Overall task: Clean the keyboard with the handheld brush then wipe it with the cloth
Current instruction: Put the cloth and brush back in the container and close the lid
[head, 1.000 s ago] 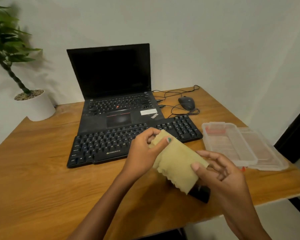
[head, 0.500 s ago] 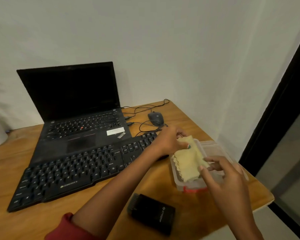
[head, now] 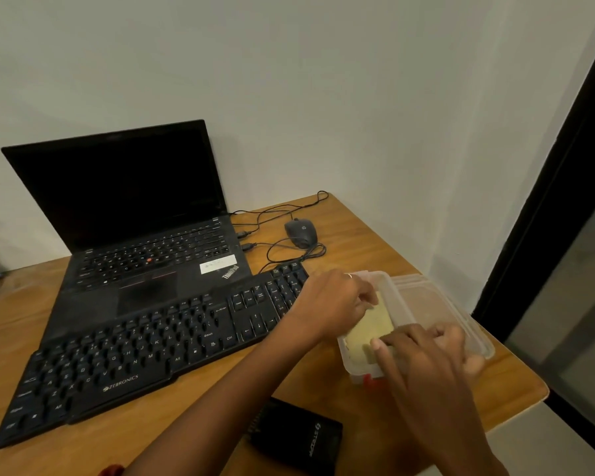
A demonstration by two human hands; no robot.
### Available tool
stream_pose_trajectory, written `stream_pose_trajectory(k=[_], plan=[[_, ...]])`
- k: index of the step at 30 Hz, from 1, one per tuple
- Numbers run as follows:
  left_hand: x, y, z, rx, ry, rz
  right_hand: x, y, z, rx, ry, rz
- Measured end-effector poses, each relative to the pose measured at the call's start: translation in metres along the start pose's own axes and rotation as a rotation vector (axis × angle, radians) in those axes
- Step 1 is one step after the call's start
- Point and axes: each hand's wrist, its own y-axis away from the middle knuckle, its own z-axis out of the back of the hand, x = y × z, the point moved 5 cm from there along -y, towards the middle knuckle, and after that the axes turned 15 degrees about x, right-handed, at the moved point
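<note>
Cloth (head: 370,329) now down inside plastic box (head: 406,300) at table's right edge, lifted a second ago; left hand (head: 334,304) and right hand (head: 423,352) both pinching it. Wiping looks finished.

- The black keyboard (head: 145,352) is lying flat and slanted on the wooden counter (head: 375,235).
- The folded yellow cloth (head: 370,329) is being pressed into a clear plastic box (head: 397,297).
- The black brush (head: 298,438) is lying at the counter's near edge.

Both hands (head: 375,324) low — fingers curled
</note>
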Motion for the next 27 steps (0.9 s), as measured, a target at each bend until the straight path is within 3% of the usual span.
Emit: stream_pose_trajectory(k=[3,6,10,13,17,22,27], plan=[[0.004,-0.002,-0.021,0.223,-0.216,0.063,0.003,0.004,-0.006,0.149,0.054,-0.008],[0.006,-0.001,-0.023,0.272,-0.212,0.067,0.002,0.002,-0.006,0.184,0.111,-0.021],[0.012,0.015,-0.003,0.060,0.104,0.049,0.012,0.017,0.005,-0.084,-0.019,0.066],[0.028,0.041,0.008,-0.122,0.276,0.052,0.039,0.032,0.006,-0.120,-0.161,0.229],[0.052,0.086,-0.001,-0.179,0.484,0.083,0.074,0.051,-0.017,0.100,-0.242,0.364],[0.068,0.143,-0.021,-0.266,0.687,0.146,0.089,0.059,-0.044,0.550,-0.004,0.255],[0.078,0.189,-0.043,-0.388,0.821,0.222,0.098,0.064,-0.046,0.504,0.100,0.229]])
